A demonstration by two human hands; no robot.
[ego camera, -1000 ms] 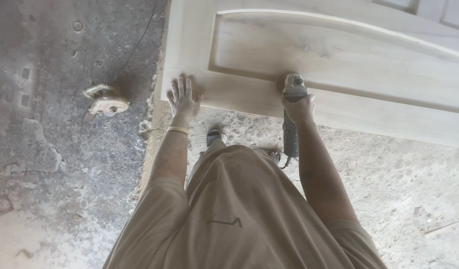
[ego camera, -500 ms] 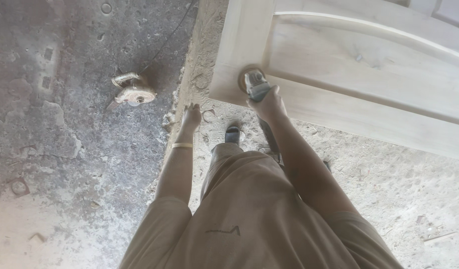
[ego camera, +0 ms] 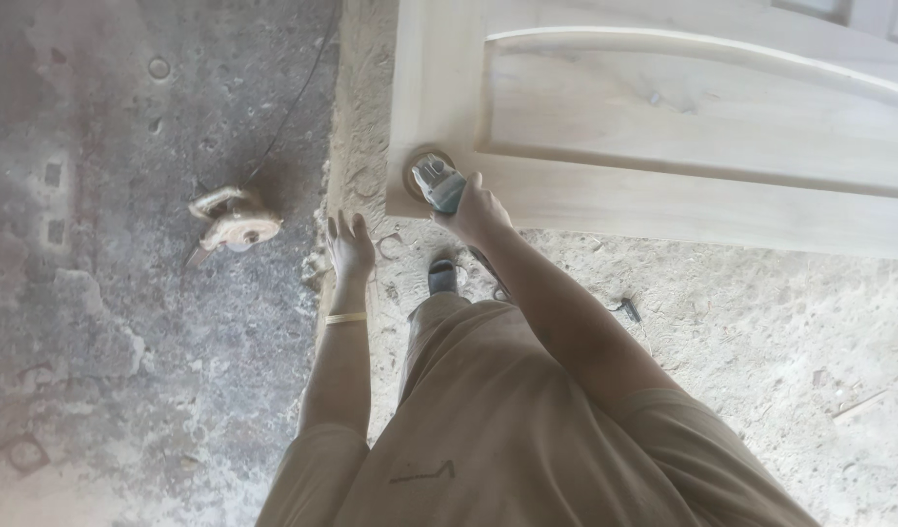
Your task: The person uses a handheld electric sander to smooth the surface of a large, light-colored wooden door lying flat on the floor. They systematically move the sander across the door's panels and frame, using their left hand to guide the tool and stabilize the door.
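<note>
My right hand (ego camera: pixel 476 210) grips a grey angle grinder (ego camera: pixel 437 183) with a round sanding disc pressed on the near left corner of a pale wooden door panel (ego camera: pixel 663 127). The door lies flat and raised off the floor, with a recessed arched panel in its middle. My left hand (ego camera: pixel 350 244) hangs free below the door's left edge, fingers spread, holding nothing. It wears a yellow bangle on the wrist.
A second dust-covered power tool (ego camera: pixel 232 222) lies on the grey concrete floor at left, its dark cable (ego camera: pixel 298 93) running up and away. Sawdust covers the floor under the door. My foot in a sandal (ego camera: pixel 442 275) stands by the door's edge.
My right hand has slid the grinder left along the door's near rail to its left corner. My left hand has come off the door and now hangs free beside it.
</note>
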